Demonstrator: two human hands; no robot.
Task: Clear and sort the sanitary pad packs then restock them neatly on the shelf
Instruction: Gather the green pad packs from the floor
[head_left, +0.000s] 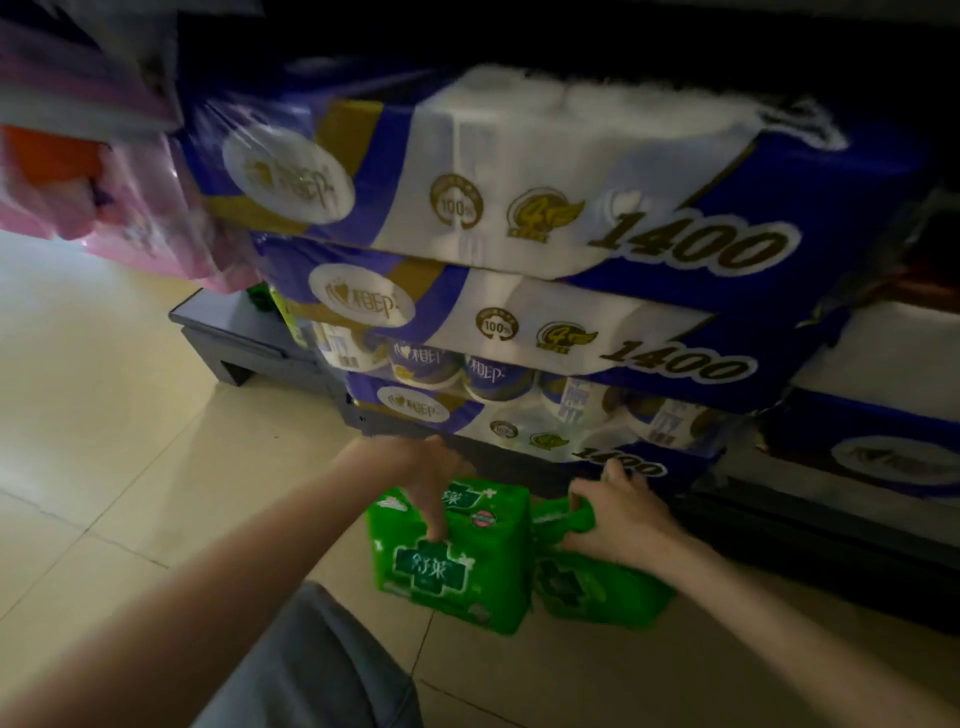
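Apparently both hands (524, 499) on green packs (452, 566)

Two green sanitary pad packs (447, 561) (597, 587) stand side by side on the floor (130, 415). Two hands are in view, the left hand (426, 467) and the right hand (618, 514), one at each pack. Three large blue-and-white toilet paper packs marked 1400 (519, 171) (545, 322) (519, 421) are stacked behind them. The pink packs (140, 208) at upper left are too blurred to count.
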